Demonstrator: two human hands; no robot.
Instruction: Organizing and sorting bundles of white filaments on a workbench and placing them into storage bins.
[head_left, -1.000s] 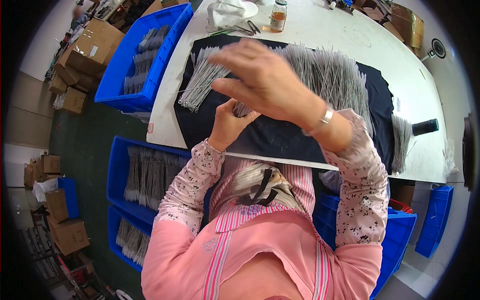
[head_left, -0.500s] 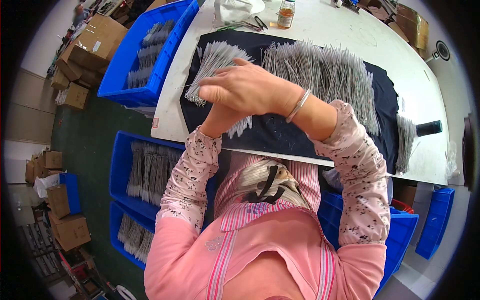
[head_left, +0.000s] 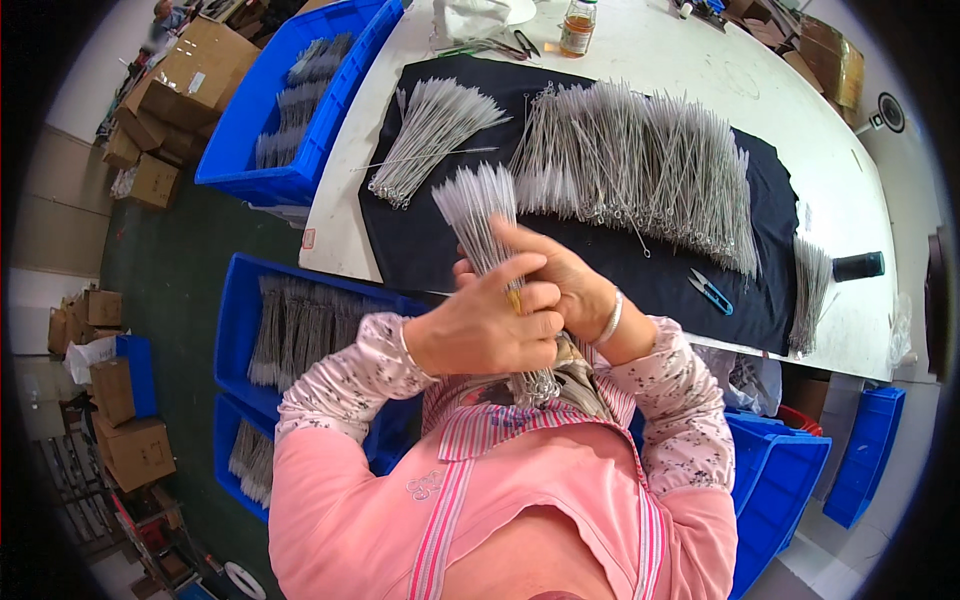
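In front of my body, both hands grip a bundle of thin wire brushes (head_left: 478, 200) with pale bristle tips up and wire loops down. My left hand (head_left: 480, 328) is closed around the middle of the wires. My right hand (head_left: 565, 275) wraps the bundle from the right, its fingers partly hidden behind it. On the dark cloth (head_left: 600, 265) beyond lie a smaller pile of brushes (head_left: 430, 135) at left, with one loose brush across it, and a wide heap of brushes (head_left: 630, 160) at right. Blue-handled thread snips (head_left: 711, 292) lie right of my hands.
Blue bins with brushes stand at the left: one bin (head_left: 225, 165) beside the white table (head_left: 335, 220), others (head_left: 232, 330) lower down. Another blue bin (head_left: 780, 480) is at my right. A glass jar (head_left: 577, 30) stands at the back; a black cylinder (head_left: 858, 266) lies far right by more brushes.
My hands have come back toward my body from over the left pile, bringing the brush bundle upright between them. The left pile and the snips are now uncovered.
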